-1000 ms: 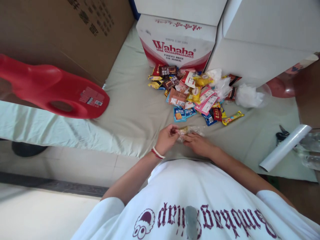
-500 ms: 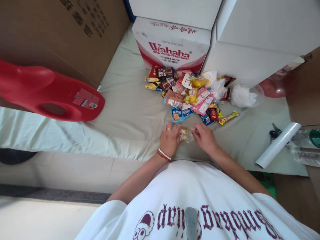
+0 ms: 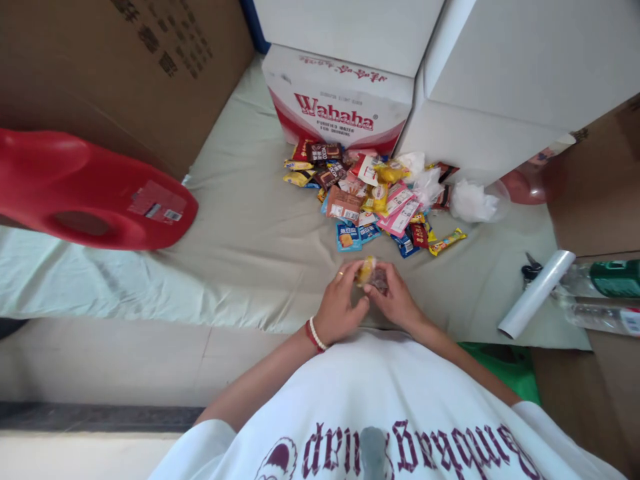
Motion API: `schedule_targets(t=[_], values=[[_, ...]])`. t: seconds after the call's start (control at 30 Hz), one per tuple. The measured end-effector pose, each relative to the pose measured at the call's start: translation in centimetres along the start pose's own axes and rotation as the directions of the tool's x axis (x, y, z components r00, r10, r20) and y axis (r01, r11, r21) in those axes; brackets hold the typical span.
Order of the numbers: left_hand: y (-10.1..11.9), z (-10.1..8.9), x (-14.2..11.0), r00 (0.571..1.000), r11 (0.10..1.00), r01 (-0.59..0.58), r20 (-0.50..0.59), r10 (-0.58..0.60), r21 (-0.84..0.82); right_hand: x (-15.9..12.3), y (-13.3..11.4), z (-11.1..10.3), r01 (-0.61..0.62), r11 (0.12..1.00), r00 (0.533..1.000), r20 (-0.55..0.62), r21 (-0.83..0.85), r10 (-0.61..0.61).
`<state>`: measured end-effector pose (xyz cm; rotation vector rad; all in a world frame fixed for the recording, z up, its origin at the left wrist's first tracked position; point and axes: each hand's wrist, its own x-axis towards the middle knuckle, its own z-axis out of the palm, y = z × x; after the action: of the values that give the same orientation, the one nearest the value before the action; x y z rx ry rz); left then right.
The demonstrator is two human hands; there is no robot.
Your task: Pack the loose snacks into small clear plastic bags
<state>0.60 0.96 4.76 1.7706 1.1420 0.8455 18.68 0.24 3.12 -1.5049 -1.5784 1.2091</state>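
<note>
Between my hands, close to my body, is a small clear-wrapped snack packet with a yellow part on its left and a darker part on its right. My left hand, with a ring and a beaded bracelet, has its fingers closed on the packet's left side. The right side is pinched by my right hand, whose thumb lies along the lower edge. Just beyond them, a heap of wrapped snacks spreads over the pale green cloth, with blue packets at its near edge.
A Wahaba-style printed carton, reading Wahaha, stands behind the heap, beside white boxes. A red jug lies at left by a brown carton. To the right are a white plastic bag, a film roll, scissors and bottles.
The packet lay low between my hands, stretched at its ends; now it is tilted up and both hands have come closer together around it. The view has shifted slightly.
</note>
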Motion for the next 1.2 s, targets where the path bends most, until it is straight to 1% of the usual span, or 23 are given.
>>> schedule_targets(t=[0.07,0.1,0.13,0.17,0.2,0.23,0.27,0.33,0.37,0.4,0.43,0.47,0.5,0.57,0.67,0.77,0.9,0.97,1.07,1.13,1.2], values=[[0.9,0.8,0.0,0.984,0.989,-0.107,0.129,0.12,-0.107,-1.5,1.2,-0.5,-0.072,0.987,0.992,-0.088,0.143,0.085],[1.1,1.2,0.2,0.969,0.979,-0.133,0.188,0.162,-0.156,-2.1,1.9,-1.0,-0.099,0.975,0.984,-0.128,0.198,0.126],[1.2,1.6,0.3,0.956,0.972,-0.134,0.231,0.179,-0.195,-2.8,2.6,-1.9,-0.122,0.964,0.97,-0.178,0.235,0.166],[1.1,1.9,0.5,0.951,0.968,-0.114,0.258,0.17,-0.222,-3.3,3.3,-3.3,-0.138,0.956,0.947,-0.248,0.258,0.203],[0.8,2.2,0.7,0.953,0.968,-0.077,0.268,0.141,-0.237,-3.7,4.1,-5.1,-0.137,0.95,0.91,-0.344,0.279,0.232],[0.4,2.3,0.8,0.96,0.97,-0.032,0.264,0.097,-0.242,-3.9,4.8,-7.4,-0.111,0.944,0.852,-0.459,0.311,0.251],[-0.1,2.4,0.9,0.968,0.971,0.017,0.249,0.044,-0.238,-4.0,5.6,-10.2,-0.062,0.936,0.771,-0.579,0.346,0.265],[-1.3,2.0,0.8,0.977,0.969,0.118,0.202,-0.074,-0.217,-3.2,7.1,-16.6,0.095,0.903,0.565,-0.77,0.418,0.297],[-2.0,1.7,0.7,0.975,0.964,0.172,0.172,-0.138,-0.203,-2.3,7.9,-19.9,0.144,0.888,0.465,-0.822,0.437,0.329],[-2.6,1.3,0.5,0.97,0.956,0.227,0.135,-0.204,-0.185,-1.0,8.7,-23.1,0.142,0.869,0.396,-0.831,0.474,0.389],[-3.2,0.8,0.2,0.959,0.946,0.28,0.095,-0.268,-0.164,0.6,9.5,-26.0,0.086,0.843,0.325,-0.815,0.531,0.48],[-3.8,0.4,-0.2,0.945,0.934,0.328,0.056,-0.324,-0.142,2.4,10.3,-28.5,-0.002,0.805,0.261,-0.777,0.593,0.573],[-4.4,-0.1,-0.7,0.929,0.921,0.37,0.022,-0.37,-0.119,4.4,11.0,-30.6,-0.038,0.787,0.238,-0.76,0.615,0.605],[-5.2,-0.9,-1.7,0.904,0.902,0.426,-0.017,-0.428,-0.069,8.4,12.2,-33.6,-0.091,0.765,0.211,-0.738,0.638,0.641],[-6.1,-1.5,-3.4,0.892,0.893,0.45,-0.054,-0.449,0.006,13.4,13.5,-36.3,-0.117,0.781,0.188,-0.759,0.613,0.624],[-6.4,-1.4,-4.5,0.906,0.903,0.419,-0.117,-0.408,0.096,16.9,14.3,-38.3,-0.15,0.806,0.177,-0.787,0.572,0.591],[-6.4,-0.8,-4.6,0.945,0.922,0.317,-0.154,-0.288,0.224,20.2,14.8,-40.3,-0.21,0.833,0.19,-0.814,0.512,0.549],[-6.4,-0.7,-4.3,0.954,0.923,0.287,-0.163,-0.252,0.255,21.7,14.7,-41.0,-0.245,0.841,0.204,-0.822,0.483,0.531],[-6.3,-0.6,-4.1,0.96,0.921,0.272,-0.15,-0.238,0.279,23.3,14.2,-41.4,-0.319,0.835,0.234,-0.817,0.448,0.527],[-6.3,-0.6,-4.0,0.958,0.915,0.277,-0.159,-0.239,0.292,23.7,13.6,-41.4,-0.433,0.823,0.283,-0.812,0.367,0.51],[-6.2,-0.6,-4.0,0.949,0.91,0.297,-0.196,-0.248,0.289,23.2,12.5,-41.4,-0.531,0.815,0.355,-0.812,0.232,0.463]])
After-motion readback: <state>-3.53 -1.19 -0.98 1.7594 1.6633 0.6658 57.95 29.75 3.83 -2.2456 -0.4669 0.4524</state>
